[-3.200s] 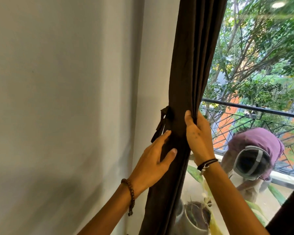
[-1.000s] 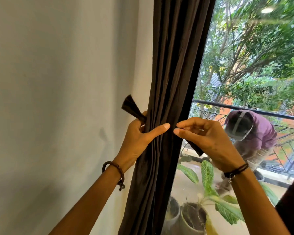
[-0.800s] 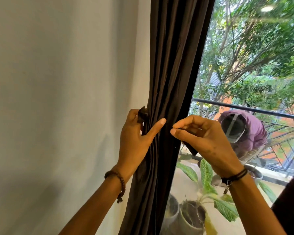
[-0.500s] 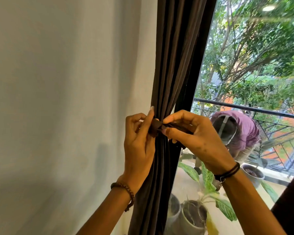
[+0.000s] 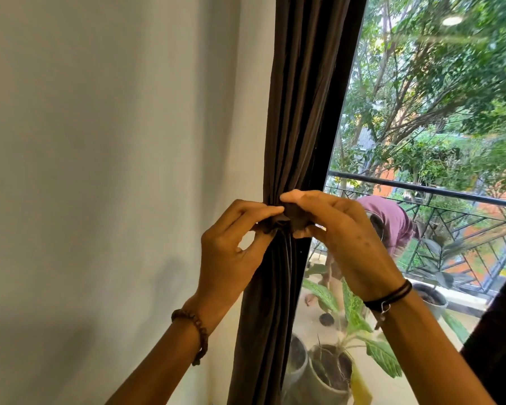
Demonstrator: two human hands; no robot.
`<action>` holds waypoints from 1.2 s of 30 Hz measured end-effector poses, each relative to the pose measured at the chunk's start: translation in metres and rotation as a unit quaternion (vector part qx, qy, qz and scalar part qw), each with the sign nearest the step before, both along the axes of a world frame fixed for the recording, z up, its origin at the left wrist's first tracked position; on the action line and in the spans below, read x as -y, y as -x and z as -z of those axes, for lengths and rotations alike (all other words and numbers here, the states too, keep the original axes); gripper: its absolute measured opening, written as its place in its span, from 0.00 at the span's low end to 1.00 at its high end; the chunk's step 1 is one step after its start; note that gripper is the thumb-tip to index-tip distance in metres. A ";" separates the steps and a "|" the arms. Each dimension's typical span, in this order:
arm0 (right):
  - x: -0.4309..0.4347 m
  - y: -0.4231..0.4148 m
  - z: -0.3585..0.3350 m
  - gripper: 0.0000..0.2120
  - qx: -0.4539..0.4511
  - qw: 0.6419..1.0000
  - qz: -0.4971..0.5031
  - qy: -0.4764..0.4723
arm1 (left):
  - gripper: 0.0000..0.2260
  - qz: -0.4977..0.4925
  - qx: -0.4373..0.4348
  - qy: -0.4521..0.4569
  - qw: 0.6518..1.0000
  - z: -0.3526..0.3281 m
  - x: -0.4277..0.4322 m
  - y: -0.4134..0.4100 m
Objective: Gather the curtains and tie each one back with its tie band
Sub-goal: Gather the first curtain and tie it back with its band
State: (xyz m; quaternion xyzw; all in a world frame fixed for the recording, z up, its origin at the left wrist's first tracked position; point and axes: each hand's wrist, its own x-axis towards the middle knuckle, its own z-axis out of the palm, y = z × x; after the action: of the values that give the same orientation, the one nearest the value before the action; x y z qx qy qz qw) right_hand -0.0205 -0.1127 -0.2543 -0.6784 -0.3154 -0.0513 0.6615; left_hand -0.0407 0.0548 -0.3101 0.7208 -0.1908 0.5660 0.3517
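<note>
Tying step, mid-knot. One curtain (image 5: 301,112), dark brown, hangs gathered into a tight bunch btwn the wall (image 5: 100,171) and the window frame. One tie band (image 5: 288,219), same dark cloth, wraps the bunch, its ends meeting at the front. Left hand (image 5: 231,252) pinches one end of the band w/ thumb and forefinger, the other fingers loosely curled. Right hand (image 5: 342,238) pinches the other end just beside it, forefinger on top, thumb under. Fingertips nearly meet over the crossing. Is a knot already formed? Can't tell, the hands cover it.

Next move, my read: cross or loop the ends, then pull apart to cinch. Needs even tension both sides so the folds don't slip out, plus a firm pinch, since the ends look short.

Count:
- 1 curtain gathered here, 1 band, 2 hands.
- 1 wrist piece each: beaded bracelet (image 5: 193,325) left, dark cord (image 5: 392,296) right.
- Dark cloth (image 5: 497,331) at lower right, poss. a 2nd curtain, can't confirm; if so, no band shows on it.
- Outside the glass: 3 pots (image 5: 330,372), 1 railing (image 5: 421,190), 1 person in a purple top (image 5: 389,220), bent over.
</note>
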 end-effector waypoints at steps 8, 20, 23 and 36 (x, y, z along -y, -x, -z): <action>-0.007 0.001 0.008 0.14 -0.154 0.968 -0.139 -0.145 | 0.16 0.134 -0.115 0.030 0.984 -0.018 -0.002 0.006; -0.026 -0.007 0.023 0.18 0.200 0.961 0.147 0.120 | 0.05 0.086 -0.229 0.103 0.964 -0.050 -0.007 -0.008; -0.020 -0.011 0.024 0.14 0.204 0.962 0.151 0.097 | 0.04 0.127 -0.262 0.067 0.954 -0.055 -0.019 -0.007; -0.004 -0.014 0.026 0.08 0.258 0.953 0.129 0.088 | 0.06 0.030 -0.266 -0.159 0.950 -0.068 -0.036 -0.012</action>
State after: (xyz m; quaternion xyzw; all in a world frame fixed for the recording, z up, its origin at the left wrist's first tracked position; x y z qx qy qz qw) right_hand -0.0069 -0.1088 -0.2800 -0.7326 -0.3879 -0.2817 0.4832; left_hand -0.0284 0.0912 -0.2424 0.8855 -0.1995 0.3054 0.2879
